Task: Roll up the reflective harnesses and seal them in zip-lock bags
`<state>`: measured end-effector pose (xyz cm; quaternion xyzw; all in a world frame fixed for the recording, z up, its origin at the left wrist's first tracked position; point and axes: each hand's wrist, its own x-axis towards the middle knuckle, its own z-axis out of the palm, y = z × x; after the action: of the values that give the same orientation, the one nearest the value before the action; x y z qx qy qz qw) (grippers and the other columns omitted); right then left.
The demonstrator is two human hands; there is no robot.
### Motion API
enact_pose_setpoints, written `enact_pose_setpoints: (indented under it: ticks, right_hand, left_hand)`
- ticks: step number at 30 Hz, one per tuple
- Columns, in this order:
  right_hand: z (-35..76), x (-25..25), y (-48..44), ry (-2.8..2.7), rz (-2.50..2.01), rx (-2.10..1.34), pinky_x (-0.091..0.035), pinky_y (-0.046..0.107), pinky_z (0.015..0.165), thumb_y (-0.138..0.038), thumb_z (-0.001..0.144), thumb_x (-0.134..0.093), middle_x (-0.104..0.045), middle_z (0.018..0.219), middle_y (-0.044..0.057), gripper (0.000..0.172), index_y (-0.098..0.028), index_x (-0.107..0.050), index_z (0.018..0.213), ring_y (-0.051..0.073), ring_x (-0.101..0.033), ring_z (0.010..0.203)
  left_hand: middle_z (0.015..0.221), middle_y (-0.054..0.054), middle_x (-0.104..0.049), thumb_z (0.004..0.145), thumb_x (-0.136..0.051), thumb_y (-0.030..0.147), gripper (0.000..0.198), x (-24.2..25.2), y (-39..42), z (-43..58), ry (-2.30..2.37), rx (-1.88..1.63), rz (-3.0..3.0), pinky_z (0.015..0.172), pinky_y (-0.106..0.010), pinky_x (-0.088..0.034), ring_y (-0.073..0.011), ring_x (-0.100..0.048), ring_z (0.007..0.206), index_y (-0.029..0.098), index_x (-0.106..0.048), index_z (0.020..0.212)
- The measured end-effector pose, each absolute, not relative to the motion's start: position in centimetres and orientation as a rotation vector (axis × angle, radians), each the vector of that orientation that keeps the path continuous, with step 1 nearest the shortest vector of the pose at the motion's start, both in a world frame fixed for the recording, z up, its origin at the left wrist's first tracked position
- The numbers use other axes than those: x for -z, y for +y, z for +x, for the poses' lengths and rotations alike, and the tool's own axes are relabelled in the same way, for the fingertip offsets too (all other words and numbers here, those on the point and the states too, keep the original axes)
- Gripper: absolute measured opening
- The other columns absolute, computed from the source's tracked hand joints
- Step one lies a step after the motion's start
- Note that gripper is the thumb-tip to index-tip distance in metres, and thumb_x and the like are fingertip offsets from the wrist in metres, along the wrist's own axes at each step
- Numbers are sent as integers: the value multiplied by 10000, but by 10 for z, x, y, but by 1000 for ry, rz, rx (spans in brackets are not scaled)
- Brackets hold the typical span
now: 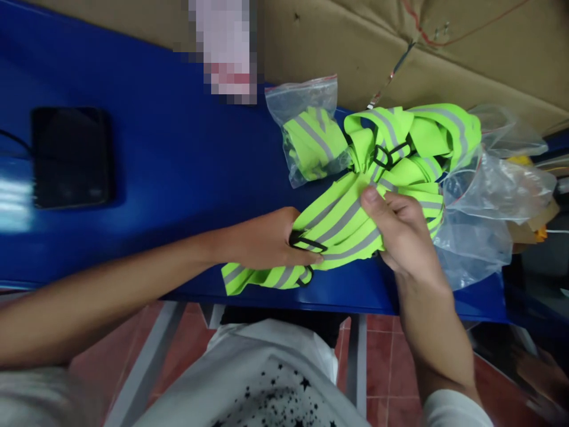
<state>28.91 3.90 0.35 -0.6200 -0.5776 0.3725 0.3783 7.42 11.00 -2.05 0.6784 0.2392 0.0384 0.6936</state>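
Note:
A bundle of neon yellow-green reflective straps [342, 219] with grey stripes stretches between my two hands above the table's front edge. My left hand [271, 240] is closed around its left end, beside a black buckle [311, 243]. A strap end with another black buckle hangs below that hand. My right hand [402, 228] grips the bundle's right part, thumb on top. More straps [444, 133] with black plastic buckles lie heaped just beyond. Behind the bundle, a clear zip bag [302, 95] holds a folded strap of the same kind.
Several clear plastic bags [498, 184] lie on the right of the blue table [178, 148]. A black square device [71, 157] with a cable sits at the left. Brown sheeting [466, 65] borders the table's far side, with a red wire on it. A pixelated patch covers something at the top.

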Motion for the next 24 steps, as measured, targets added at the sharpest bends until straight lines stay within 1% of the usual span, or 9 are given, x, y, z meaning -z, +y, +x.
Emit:
enact_pose_setpoints:
  ticks: [3, 7, 9, 13, 15, 17, 19, 22, 24]
  right_hand:
    - [284, 5, 41, -1333, -1586, -1142, -634, 396, 730, -696, 968, -486, -762, 818, 63, 539, -235, -766, 986, 254, -753, 841]
    - [276, 17, 42, -1197, -1547, -1205, -629, 395, 772, -643, 1005, -462, -767, 893, 51, 494, -239, -743, 1040, 230, -746, 856]
    - [273, 21, 43, -1235, -1542, -1126, -611, 361, 757, -603, 1002, -511, -746, 889, 27, 418, -243, -721, 1039, 203, -723, 834]
    - [273, 18, 46, -1397, -1524, -767, -568, 298, 754, -441, 952, -677, -705, 917, 4, 211, -242, -672, 1020, 159, -676, 824]
    - [277, 12, 46, -1505, -1521, -692, -570, 299, 779, -404, 980, -641, -723, 936, 12, 174, -237, -687, 993, 162, -691, 848]
    - [280, 5, 44, -1633, -1513, -776, -582, 320, 834, -432, 1030, -543, -758, 1036, 32, 256, -243, -712, 1060, 184, -721, 943]
    - [281, 1, 40, -1784, -1484, -888, -577, 375, 945, -497, 1023, -529, -739, 1235, 60, 362, -246, -678, 1238, 227, -710, 1116]
    - [275, 3, 35, -1953, -1500, -898, -534, 455, 1068, -587, 869, -726, -651, 1414, 104, 676, -222, -564, 1414, 296, -640, 1284]
    - [269, 9, 33, -1924, -1552, -857, -549, 448, 1050, -584, 804, -793, -677, 1370, 105, 723, -216, -581, 1389, 297, -661, 1251]
  left_hand:
    - [847, -27, -758, 814, -754, 343, 209, 25, 105, 74, 522, -91, 1463, 643, -228, -534, -166, -698, 745, 150, -727, 889]
    - [830, -52, -765, 814, -766, 368, 280, 26, 100, 74, 646, -139, 1485, 623, -247, -540, -186, -706, 727, 129, -730, 955]
    - [821, -43, -761, 817, -768, 358, 274, 26, 99, 75, 607, -157, 1493, 643, -245, -541, -180, -702, 733, 128, -726, 960]
    - [772, -18, -734, 818, -770, 341, 232, 30, 99, 76, 575, -192, 1520, 638, -230, -525, -150, -657, 694, 136, -711, 909]
    - [812, -21, -740, 814, -775, 332, 220, 31, 99, 78, 549, -214, 1507, 670, -233, -534, -148, -654, 731, 144, -705, 903]
    - [825, -18, -736, 819, -770, 328, 202, 31, 99, 78, 526, -229, 1493, 676, -230, -531, -145, -650, 748, 150, -699, 882]
    - [797, -5, -714, 827, -757, 330, 194, 31, 98, 79, 537, -249, 1486, 636, -219, -509, -132, -629, 716, 151, -696, 871]
    - [781, 7, -685, 818, -749, 309, 179, 33, 99, 79, 540, -272, 1495, 631, -219, -497, -125, -610, 711, 144, -696, 865]
    - [791, 7, -681, 806, -753, 286, 166, 36, 101, 78, 516, -265, 1463, 670, -231, -513, -131, -623, 744, 140, -693, 858]
